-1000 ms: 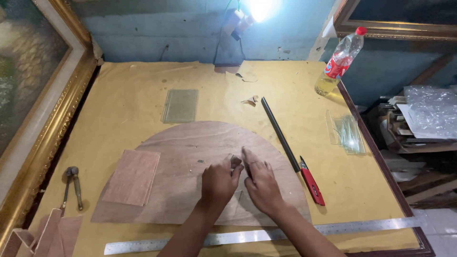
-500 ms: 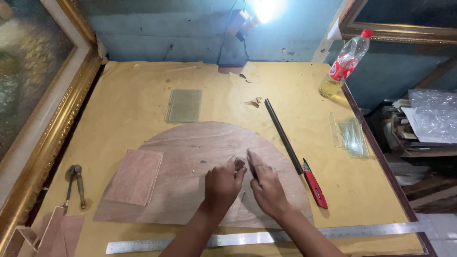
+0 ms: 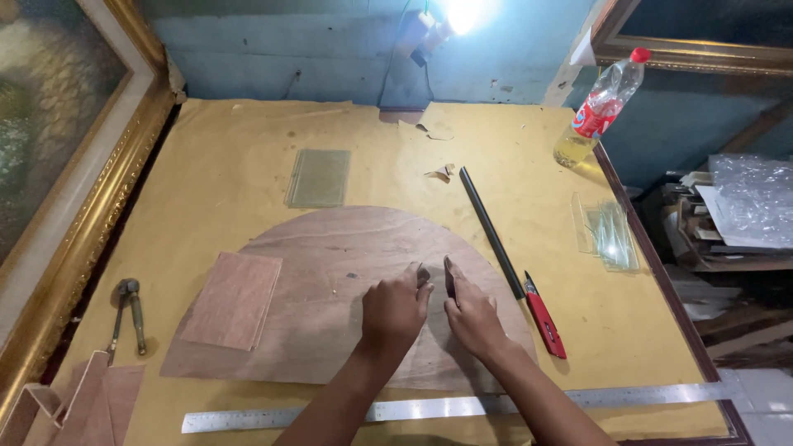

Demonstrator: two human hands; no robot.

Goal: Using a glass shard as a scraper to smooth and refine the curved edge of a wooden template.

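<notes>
Both hands lay on semicircular plywood board (image 3: 330,281) at table (image 3: 231,165) middle. Right hand (image 3: 472,318) fingers closed on small dark tool (image 3: 449,279), pointing away. Left hand (image 3: 395,310) pressed flat just beside, holding nothing.

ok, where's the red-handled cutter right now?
Head view, right side: the red-handled cutter lies on the yellow tabletop, beside the right hand, at the near end of the black bar.

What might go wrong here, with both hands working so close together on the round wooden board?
1. The right hand seems to hold a small dark tool beside the left hand; a slip might hurt the left fingers.
2. The glass pieces lie near the table edge and could get knocked off.
3. The red-handled knife lies close to the right forearm.
</notes>
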